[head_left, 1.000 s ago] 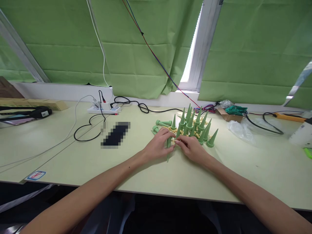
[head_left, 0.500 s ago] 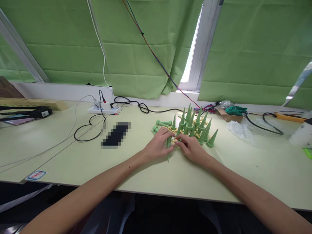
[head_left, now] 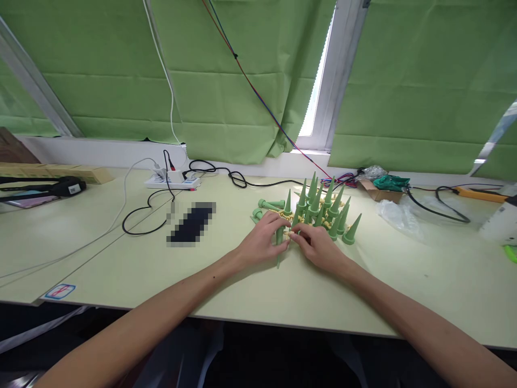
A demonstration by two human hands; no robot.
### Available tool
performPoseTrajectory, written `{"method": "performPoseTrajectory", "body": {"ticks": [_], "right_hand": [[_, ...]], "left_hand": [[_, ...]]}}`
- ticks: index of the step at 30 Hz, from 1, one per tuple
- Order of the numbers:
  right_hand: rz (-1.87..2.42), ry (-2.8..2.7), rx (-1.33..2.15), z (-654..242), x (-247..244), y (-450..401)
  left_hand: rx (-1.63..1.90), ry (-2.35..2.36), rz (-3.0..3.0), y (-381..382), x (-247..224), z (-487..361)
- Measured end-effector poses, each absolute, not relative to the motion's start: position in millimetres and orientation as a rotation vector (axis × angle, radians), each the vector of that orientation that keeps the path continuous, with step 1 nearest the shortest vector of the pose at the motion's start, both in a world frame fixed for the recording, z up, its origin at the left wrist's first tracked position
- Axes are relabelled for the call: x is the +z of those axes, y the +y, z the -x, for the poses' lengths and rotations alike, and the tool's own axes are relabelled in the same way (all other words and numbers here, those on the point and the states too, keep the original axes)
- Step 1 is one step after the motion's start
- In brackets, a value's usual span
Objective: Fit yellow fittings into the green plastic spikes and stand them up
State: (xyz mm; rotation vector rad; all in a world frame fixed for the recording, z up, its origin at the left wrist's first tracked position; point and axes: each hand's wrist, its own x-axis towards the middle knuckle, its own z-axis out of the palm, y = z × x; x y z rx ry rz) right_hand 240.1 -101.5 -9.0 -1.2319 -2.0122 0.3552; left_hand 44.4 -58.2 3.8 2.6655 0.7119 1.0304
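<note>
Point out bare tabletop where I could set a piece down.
Bare table lies between left forearm and right forearm; between left forearm and dark pixelated patch; and between right forearm and clear plastic bag. Crowded: just beyond left hand and right hand, where green cones cluster.

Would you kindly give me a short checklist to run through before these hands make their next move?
1. Left hand has hold of a green spike: ok.
2. The green spike's tip points toward the person: ok.
3. Right hand has its fingertips on a small yellow piece: ok.
4. Yellow piece joined to the green spike: cannot tell, fingers hide where they would meet.
5. Free room behind the fingers: not ok, upright spikes stand close by.
6. Black cable away from both hands: ok, it lies off to the left.
</note>
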Motion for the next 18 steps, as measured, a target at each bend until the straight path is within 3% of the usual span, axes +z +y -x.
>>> {"method": "performPoseTrajectory", "body": {"ticks": [18], "right_hand": [[1.197, -2.085, 0.287, -242.2, -10.6, -101.5]], "left_hand": [[1.019, 0.687, -2.670, -58.2, 3.9, -45.6]]}}
